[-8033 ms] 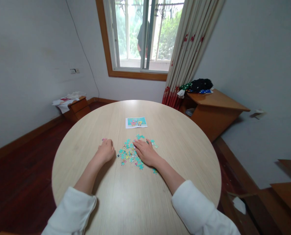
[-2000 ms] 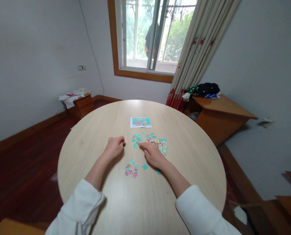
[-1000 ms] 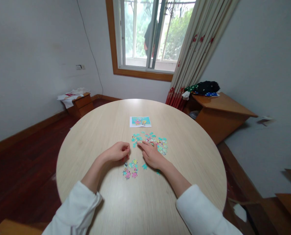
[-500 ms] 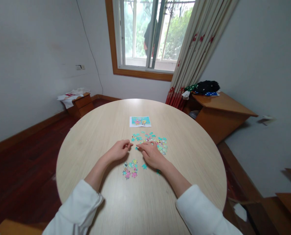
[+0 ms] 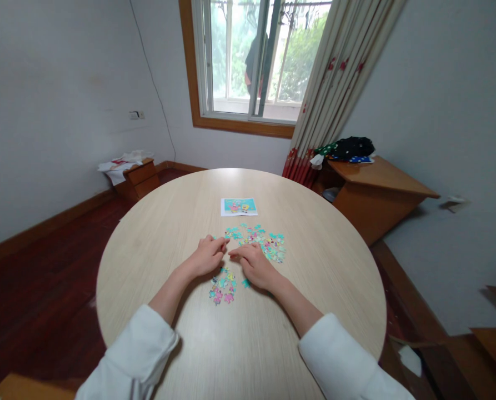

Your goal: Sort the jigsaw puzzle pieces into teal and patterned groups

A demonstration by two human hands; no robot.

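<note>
Both hands are palm-down over the middle of the round tabletop (image 5: 297,333), fingertips turned toward each other with a narrow gap between them. The left hand (image 5: 207,257) has its fingers bent and drawn close together, the tips reaching the near left edge of the loose puzzle pieces (image 5: 276,247); whether a piece is pinched there I cannot tell. The right hand (image 5: 255,266) is flatter, its fingers pointing toward the left one (anything under them is hidden, so I cannot tell whether it holds a piece).

The loose pieces, mostly turquoise with bits of pink and yellow, spread just beyond both hands and out past the right hand's knuckles. On the near side of the left hand's fingertips is a smaller cluster (image 5: 223,288), pink at its near end, with yellow and turquoise above. A lone turquoise piece (image 5: 245,283) lies just beside the near edge of the right hand, apart from that cluster.

Farther out, ahead of the hands and past the pieces, lies a printed picture (image 5: 240,207) with a pink figure and a yellow one on turquoise. White sleeves (image 5: 339,353) cover the forearms behind the hands. Well beyond the right hand, cloths (image 5: 351,149) are heaped on a wooden cabinet (image 5: 381,200).
</note>
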